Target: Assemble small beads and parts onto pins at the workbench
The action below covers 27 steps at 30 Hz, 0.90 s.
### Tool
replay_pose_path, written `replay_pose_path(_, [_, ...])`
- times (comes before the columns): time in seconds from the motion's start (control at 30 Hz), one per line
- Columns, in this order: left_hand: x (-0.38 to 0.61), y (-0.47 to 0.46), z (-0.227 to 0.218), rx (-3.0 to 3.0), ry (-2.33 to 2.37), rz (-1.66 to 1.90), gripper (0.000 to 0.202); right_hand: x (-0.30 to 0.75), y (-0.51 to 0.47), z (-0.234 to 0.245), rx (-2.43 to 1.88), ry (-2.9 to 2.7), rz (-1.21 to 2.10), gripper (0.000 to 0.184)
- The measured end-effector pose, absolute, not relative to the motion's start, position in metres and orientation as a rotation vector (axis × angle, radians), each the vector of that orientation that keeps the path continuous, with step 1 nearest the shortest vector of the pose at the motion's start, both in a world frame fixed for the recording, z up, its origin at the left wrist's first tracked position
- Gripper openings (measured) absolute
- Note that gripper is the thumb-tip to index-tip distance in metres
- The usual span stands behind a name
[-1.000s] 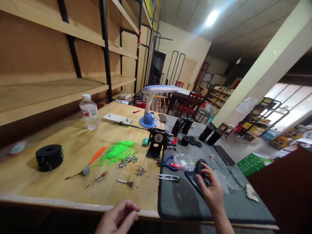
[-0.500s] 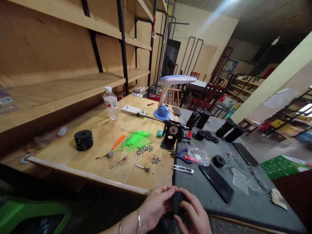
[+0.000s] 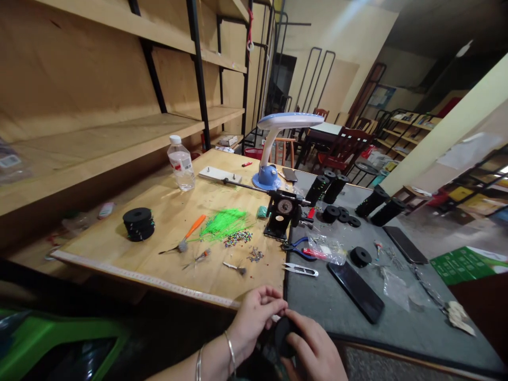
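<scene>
Both my hands meet at the near edge of the table around a small black spool [image 3: 282, 334]. My left hand [image 3: 254, 317] curls its fingers over the spool's top and left side. My right hand [image 3: 311, 349] wraps round it from the right and below. Just beyond them on the grey mat [image 3: 341, 312] lie white thread snips [image 3: 300, 270] and a black phone [image 3: 355, 291]. A black winding device [image 3: 282, 214] stands at the seam between mat and wood.
Green strands [image 3: 223, 221], beads [image 3: 237, 238], an orange-handled tool [image 3: 187, 236] and a stack of black spools [image 3: 138, 224] lie on the wooden table [image 3: 159, 254]. A water bottle [image 3: 181, 163], blue desk lamp [image 3: 278, 137] and more black spools [image 3: 360, 256] stand farther back. Shelving runs along the left.
My right hand took a black spool off the mat and drew it to the table's near edge. My left hand came up and closed on it too. The view shifted back.
</scene>
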State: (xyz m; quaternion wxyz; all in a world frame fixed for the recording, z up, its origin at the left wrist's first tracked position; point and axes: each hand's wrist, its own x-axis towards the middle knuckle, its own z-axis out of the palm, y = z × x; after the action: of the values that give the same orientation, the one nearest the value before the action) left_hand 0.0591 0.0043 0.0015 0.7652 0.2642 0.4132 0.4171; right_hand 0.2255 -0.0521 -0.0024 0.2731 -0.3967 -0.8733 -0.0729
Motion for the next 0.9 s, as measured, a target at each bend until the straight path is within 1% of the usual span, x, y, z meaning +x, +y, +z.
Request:
replay_pose_path(0.13, [0.052, 0.006, -0.001, 0.388, 0.803, 0.904, 0.036, 0.228, -0.054, -0.005, -1.119, -2.329, -0.157, 0.027])
replay_pose_path(0.2, [0.047, 0.006, 0.0, 0.324, 0.783, 0.919, 0.036, 0.23, -0.054, -0.01, -1.18, -2.284, -0.14, 0.023])
replay_pose_path(0.33, [0.04, 0.004, 0.002, 0.316, 0.781, 1.023, 0.032, 0.237, -0.05, -0.02, -1.51, -2.05, -0.131, 0.017])
replay_pose_path(0.47, [0.034, 0.0, 0.003, 0.336, 0.839, 1.098, 0.031, 0.248, -0.042, -0.027, -1.739, -1.958, -0.227, 0.02])
replay_pose_path(0.57, [0.027, -0.005, 0.004, 0.347, 0.892, 1.136, 0.032, 0.26, -0.038, -0.031, -1.823, -1.979, -0.327, 0.028])
replay_pose_path(0.67, [0.013, -0.009, 0.008, 0.374, 0.944, 1.162, 0.035, 0.274, -0.035, -0.034, -1.898, -1.944, -0.36, 0.033])
replay_pose_path(0.9, [-0.01, -0.013, 0.011, 0.388, 1.024, 1.204, 0.039, 0.286, -0.014, -0.03, -1.936, -1.942, -0.378, 0.032])
